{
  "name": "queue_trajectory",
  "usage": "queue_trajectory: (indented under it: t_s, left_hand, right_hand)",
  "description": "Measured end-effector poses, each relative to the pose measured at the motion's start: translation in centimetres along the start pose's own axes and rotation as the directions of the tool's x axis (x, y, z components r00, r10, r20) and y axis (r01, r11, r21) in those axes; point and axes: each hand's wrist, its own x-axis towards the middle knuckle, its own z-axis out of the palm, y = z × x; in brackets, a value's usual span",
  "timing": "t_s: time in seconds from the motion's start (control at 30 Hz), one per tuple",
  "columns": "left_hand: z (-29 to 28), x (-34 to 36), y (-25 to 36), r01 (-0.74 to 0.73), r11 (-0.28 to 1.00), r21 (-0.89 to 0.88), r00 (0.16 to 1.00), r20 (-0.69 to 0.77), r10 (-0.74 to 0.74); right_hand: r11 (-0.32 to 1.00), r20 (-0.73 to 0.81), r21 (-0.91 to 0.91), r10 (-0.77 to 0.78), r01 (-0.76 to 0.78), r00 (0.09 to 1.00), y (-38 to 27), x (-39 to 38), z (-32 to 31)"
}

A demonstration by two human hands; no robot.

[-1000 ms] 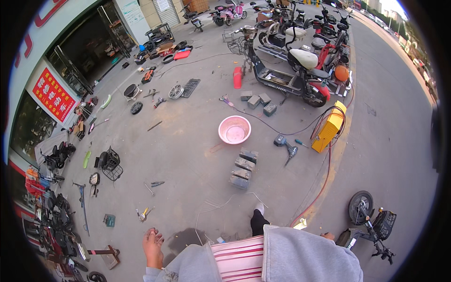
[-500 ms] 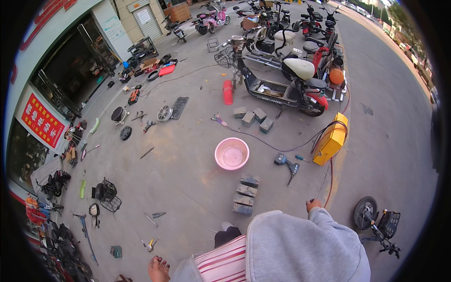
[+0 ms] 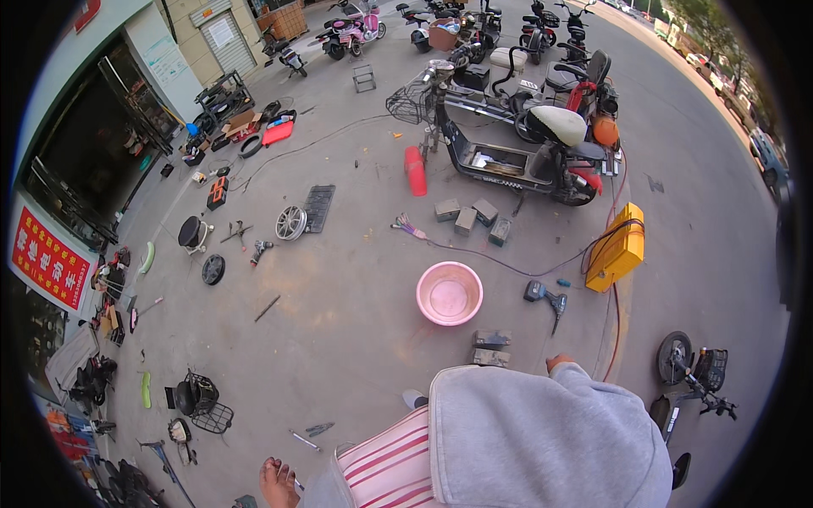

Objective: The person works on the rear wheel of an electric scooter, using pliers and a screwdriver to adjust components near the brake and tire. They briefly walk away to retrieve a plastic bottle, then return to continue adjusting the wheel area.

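My left hand (image 3: 278,484) is low at the left, its fingers loosely apart; a thin pale sliver shows beside it, too little to name. Close by on the ground lie a slim metal tool (image 3: 305,440) and dark-handled pliers (image 3: 319,428). Past the grey sleeve on the right, only part of my right hand (image 3: 559,361) shows, and its fingers are mostly hidden. It is nearest to a blue cordless power tool (image 3: 546,300) with a long bit. Dark block batteries (image 3: 491,339) stand left of this hand, partly covered by my jacket. Beyond them sits a pink basin (image 3: 450,293).
A yellow box (image 3: 616,247) with cables wrapped round it stands at the right, its lead crossing the ground. Several grey blocks (image 3: 465,222) lie before a parked scooter (image 3: 517,165). A small-wheeled frame (image 3: 690,368) lies far right; a wheel rim (image 3: 290,223) and loose parts are scattered left.
The view has shifted as my body leans forward, and my jacket now covers more of the batteries. The yellow-handled tool near my left hand is no longer plainly visible.
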Motion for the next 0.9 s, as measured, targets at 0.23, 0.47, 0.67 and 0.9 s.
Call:
queue_trajectory:
  t_s: [0.23, 0.47, 0.67, 0.9]
  left_hand:
    - [6.4, 8.8, 11.1, -0.198, 0.980, -0.012, 0.980, 0.018, 0.198]
    - [12.4, 19.3, 16.5, -0.159, 0.984, -0.078, 0.981, 0.102, 0.167]
    - [17.1, 29.2, 22.6, -0.173, 0.978, -0.114, 0.985, -0.019, 0.172]
    - [22.1, 36.6, 28.1, -0.152, 0.978, -0.145, 0.985, -0.102, 0.138]
  right_hand:
    - [0.953, -0.105, 0.301, 0.009, 0.024, 0.994, -11.7, -2.1, -2.2]
    - [0.958, 0.052, 0.241, 0.146, -0.154, 0.988, -15.2, 2.4, 0.8]
    - [0.988, 0.024, 0.133, 0.080, -0.083, 0.996, -30.3, 8.6, -1.1]
    - [0.857, -0.148, 0.422, -0.257, 0.296, 0.955, -58.8, 16.5, -10.4]
